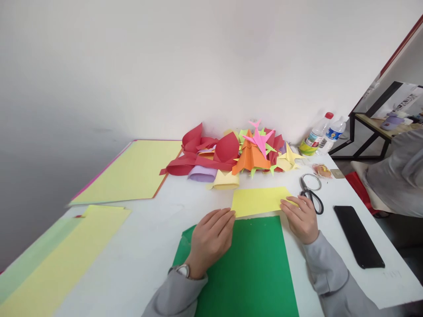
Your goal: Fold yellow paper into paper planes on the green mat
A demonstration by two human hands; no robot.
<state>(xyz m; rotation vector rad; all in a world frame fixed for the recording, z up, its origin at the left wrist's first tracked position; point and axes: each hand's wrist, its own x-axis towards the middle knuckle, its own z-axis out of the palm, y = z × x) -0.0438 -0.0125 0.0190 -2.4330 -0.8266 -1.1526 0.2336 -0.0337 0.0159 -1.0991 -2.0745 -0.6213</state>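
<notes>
My left hand [213, 237] grips the near left corner of a yellow sheet of paper [259, 200], fingers pressed together. At its right end my right hand [300, 218] pinches the same paper; both thumbs are mostly hidden. The yellow paper is a small rectangle, held just beyond the far edge of a green sheet [251, 264] on the white table. Black-handled scissors [310, 193] lie just right of my right hand, by a roll of clear tape [312, 181].
Folded paper shapes, among them an orange plane [251, 158] and red bands [226, 152], pile against the wall. Large yellow sheets [132, 171] and paper strips [92, 237] lie left. Bottles [319, 132], a black phone [358, 235] and a seated person [396, 171] are right.
</notes>
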